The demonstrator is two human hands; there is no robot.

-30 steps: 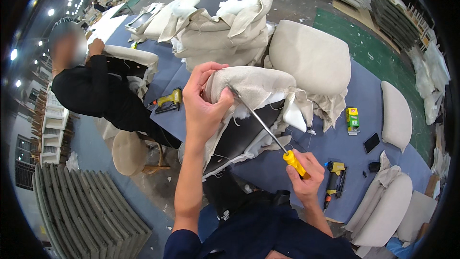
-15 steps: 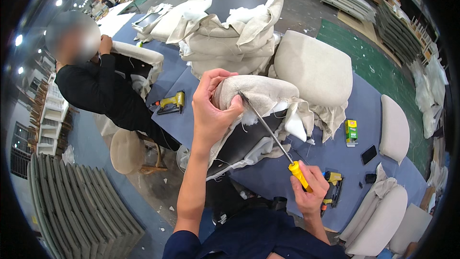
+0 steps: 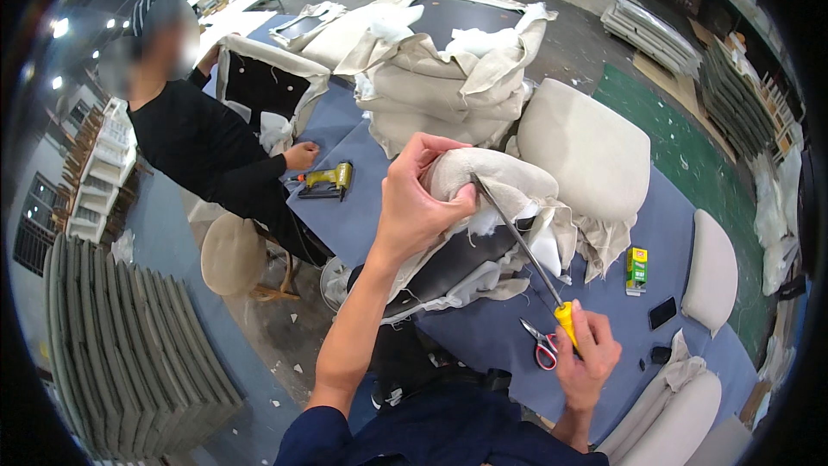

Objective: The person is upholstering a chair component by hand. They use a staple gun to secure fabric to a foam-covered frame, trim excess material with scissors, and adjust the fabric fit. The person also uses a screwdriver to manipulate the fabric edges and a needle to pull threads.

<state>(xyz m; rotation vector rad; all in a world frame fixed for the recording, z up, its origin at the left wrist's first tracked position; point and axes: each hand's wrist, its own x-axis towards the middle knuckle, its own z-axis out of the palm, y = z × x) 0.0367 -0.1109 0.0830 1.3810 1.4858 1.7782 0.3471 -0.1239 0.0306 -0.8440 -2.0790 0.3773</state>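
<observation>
Head view: left hand pinching beige cushion; right hand gripping yellow-handled tool, tip at cushion.

The blue table bears scissors, a phone, a box, a staple gun.

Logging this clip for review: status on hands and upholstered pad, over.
Left hand gripping beige upholstered pad. Right hand on yellow-handled screwdriver-type tool, tip at pad. Scissors beside right hand, seemingly not obstructing.

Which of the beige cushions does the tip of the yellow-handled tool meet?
The cushion held by the wearer's left hand; the yellow-handled tool ends there, touching no other.
</observation>
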